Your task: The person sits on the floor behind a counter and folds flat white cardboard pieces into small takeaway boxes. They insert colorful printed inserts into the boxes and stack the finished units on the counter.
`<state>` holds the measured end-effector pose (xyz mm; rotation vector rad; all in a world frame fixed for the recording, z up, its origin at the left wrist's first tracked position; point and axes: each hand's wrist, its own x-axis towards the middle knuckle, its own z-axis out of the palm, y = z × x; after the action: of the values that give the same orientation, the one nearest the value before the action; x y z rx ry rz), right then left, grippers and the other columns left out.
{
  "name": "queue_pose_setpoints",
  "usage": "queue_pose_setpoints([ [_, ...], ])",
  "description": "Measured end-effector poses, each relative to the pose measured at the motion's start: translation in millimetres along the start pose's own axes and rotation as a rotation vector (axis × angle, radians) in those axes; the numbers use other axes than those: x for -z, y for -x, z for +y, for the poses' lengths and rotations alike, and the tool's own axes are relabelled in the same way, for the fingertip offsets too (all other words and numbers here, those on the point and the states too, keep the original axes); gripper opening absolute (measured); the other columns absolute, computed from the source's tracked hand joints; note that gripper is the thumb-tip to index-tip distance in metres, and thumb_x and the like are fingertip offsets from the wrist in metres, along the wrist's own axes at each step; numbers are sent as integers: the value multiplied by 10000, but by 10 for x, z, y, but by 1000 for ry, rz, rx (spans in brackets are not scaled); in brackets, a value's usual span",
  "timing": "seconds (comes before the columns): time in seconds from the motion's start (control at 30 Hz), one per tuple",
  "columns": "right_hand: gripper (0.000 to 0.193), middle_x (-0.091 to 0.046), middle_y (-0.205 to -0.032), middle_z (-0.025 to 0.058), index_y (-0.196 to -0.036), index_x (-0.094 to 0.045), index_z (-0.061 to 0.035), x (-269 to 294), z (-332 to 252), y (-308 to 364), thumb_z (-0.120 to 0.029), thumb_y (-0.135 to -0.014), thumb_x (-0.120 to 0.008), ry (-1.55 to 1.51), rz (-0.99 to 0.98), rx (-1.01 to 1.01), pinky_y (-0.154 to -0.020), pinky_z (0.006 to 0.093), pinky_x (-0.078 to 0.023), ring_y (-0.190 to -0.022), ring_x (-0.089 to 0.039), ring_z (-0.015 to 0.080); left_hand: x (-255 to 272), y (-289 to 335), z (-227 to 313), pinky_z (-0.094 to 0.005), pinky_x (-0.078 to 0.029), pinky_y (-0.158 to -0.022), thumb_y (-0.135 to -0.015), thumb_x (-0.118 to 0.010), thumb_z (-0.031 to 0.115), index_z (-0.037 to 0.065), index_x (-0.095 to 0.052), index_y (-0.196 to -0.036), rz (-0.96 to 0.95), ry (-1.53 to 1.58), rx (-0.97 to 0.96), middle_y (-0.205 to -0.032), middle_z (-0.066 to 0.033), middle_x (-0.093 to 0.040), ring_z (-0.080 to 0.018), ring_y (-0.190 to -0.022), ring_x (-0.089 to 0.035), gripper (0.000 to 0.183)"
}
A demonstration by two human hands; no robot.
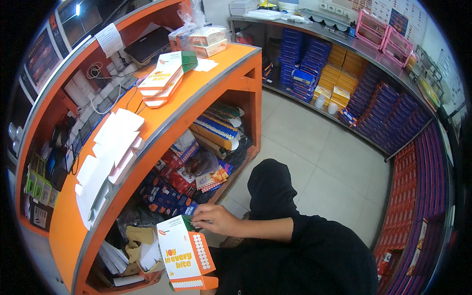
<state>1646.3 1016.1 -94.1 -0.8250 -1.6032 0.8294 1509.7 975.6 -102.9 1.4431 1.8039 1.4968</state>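
Observation:
My right hand (215, 220) reaches in from the right, its fingers closed on the green end flap of a white and orange cardboard food box (178, 246). The box is partly folded into shape, tilted, with scalloped flaps along its right and lower edges. It hangs in front of the orange counter's open lower shelf. My left hand does not show; the box or my body may hide it. On the curved orange counter (172, 115) lie flat white carton blanks (115, 140) and a few similar folded boxes (162, 81).
Bagged white boxes (206, 39) stand at the counter's far end. Printed packets (169, 196) and cartons fill its lower shelf. Stacked blue boxes (300, 59) and yellow boxes (339, 69) sit under a metal worktop (324, 30). Red box stacks (403, 187) line the right. My dark-clothed knee (269, 184) juts over the tiled floor (319, 132).

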Motion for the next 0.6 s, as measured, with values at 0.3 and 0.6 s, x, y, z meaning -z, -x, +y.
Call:
queue_pose_setpoints([
  [0.3, 137, -612, -902, 128, -918, -661, -3, -40, 51, 27, -68, -800, -639, 63, -75, 45, -720, 344, -491, -825, -612, 265, -29, 18, -23, -342, -486, -800, -924, -565, 175, -47, -530, -1143, 8, 191, 68, -1108, -157, -567, -227, -958, -571, 313],
  [0.6, 255, -526, -1207, 160, -1097, -584, -52, -169, 92, 47, -137, -859, -550, 415, -124, 330, -902, 421, -451, -1120, -520, 361, -11, 27, -92, -346, -489, -844, -931, -548, 153, -53, -498, -1204, -28, 354, 187, -1187, -182, -538, -250, -1026, -566, 345],
])
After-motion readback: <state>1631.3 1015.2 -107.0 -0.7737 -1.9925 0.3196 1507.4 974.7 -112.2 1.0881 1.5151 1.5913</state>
